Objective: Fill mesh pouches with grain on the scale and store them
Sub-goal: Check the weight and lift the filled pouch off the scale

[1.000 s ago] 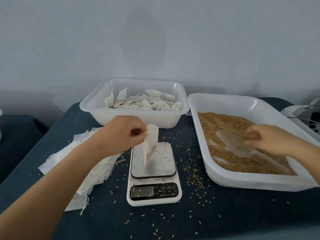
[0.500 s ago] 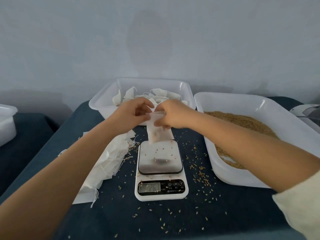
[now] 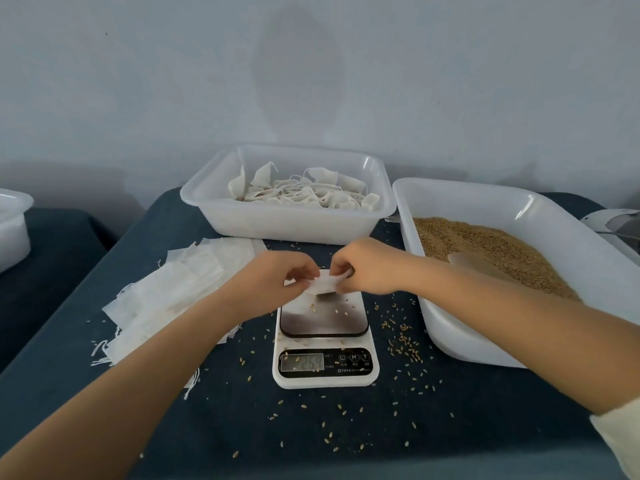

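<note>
At the centre of the frame, just above the far edge of the scale (image 3: pixel 325 336), the two hands meet on one small white mesh pouch (image 3: pixel 323 284). The left hand (image 3: pixel 277 284) has its fingers curled and pinches the pouch's left end, and the right hand (image 3: pixel 363 268) pinches the right end in the same way, so that the pouch is stretched between them over the weighing plate. Whether the pouch touches the plate cannot be told. A few grains lie on the plate, and the display at the scale's near end shows digits that look like 25.9. Left of the hands, partly under the left forearm, a loose heap of flat empty pouches (image 3: pixel 180 289) with trailing strings lies on the dark blue surface (image 3: pixel 450 403). Spilled grains (image 3: pixel 401 337) are scattered on the surface around the scale, thickest just to its right. In the upper centre, behind the hands, a translucent white tub (image 3: pixel 287 223) holds tied pouches. At the right, a larger white tray (image 3: pixel 460 344) holds brown grain (image 3: pixel 485 251) with a pale scoop (image 3: pixel 481 266) lying in it. Another white container (image 3: pixel 12 223) shows at the left edge.
</note>
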`<state>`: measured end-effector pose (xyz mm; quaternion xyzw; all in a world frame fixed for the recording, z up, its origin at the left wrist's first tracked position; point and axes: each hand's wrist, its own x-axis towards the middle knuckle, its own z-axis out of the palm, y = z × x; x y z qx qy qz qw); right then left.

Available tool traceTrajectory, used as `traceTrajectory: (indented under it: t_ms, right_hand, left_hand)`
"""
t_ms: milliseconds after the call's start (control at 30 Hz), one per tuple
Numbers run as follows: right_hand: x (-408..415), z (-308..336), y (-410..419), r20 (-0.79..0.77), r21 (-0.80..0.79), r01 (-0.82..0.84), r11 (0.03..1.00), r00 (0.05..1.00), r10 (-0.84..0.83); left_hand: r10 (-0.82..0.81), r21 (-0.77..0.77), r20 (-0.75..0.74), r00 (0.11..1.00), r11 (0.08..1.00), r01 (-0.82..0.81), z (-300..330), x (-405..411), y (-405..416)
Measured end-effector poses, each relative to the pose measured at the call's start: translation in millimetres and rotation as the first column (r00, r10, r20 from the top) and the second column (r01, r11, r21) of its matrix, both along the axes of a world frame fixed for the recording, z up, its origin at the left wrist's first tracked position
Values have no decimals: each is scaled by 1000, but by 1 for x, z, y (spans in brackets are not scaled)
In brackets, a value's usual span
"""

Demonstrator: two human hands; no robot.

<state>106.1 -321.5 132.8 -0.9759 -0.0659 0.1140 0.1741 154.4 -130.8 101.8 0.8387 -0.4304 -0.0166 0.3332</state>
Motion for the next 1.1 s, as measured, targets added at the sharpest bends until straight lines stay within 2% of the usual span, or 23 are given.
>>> traceTrajectory:
  t_ms: [100,167,200,267,333,400,533,667,767,900,1000,1100]
  right_hand:
    - [-11,13,2,-77,-51,-23,998,997,19]
    - [-24,26,1,-28,-31,-13,999,1000,12]
    - [-32,31,0,27,27,6,1000,1000,-6]
    - [-55,34,2,164,257,52,965,982,-96]
    - [-83,21,9,259,500,52,864,943,-207]
    - [-106,-7,20,269,611,40,791,929,-255]
    - [-112,-66,24,244,622,142,770,899,-363]
    - [-82,-89,10,237,635,334,697,774,-587]
    - [-66,-95,3,223,662,384,643,719,-658]
    - [-65,-104,2,263,681,336,650,716,-646]
    - [-70,-103,4,337,736,211,643,710,-618]
    - [-71,-96,5,420,632,52,773,815,-398]
  left_hand:
    - [6,3,4,1000,1000,-6,-5,-6,7]
    - [33,-32,-6,999,999,-33,-5,-9,14]
    - [59,-77,-33,998,995,-62,-5,-11,19]
    - [150,-198,-94,984,966,-166,-9,-18,29]
    - [249,-321,-173,953,900,-294,-21,-28,36]
    - [313,-376,-255,915,840,-392,-36,-38,39]
    - [364,-334,-334,869,817,-470,-57,-41,36]
    - [437,-301,-363,823,781,-547,-66,-30,30]
    - [442,-320,-381,812,761,-564,-73,-29,27]
    - [421,-361,-415,806,738,-571,-81,-31,28]
    - [410,-391,-445,796,711,-585,-82,-29,30]
    - [410,-405,-451,793,698,-591,-83,-28,31]
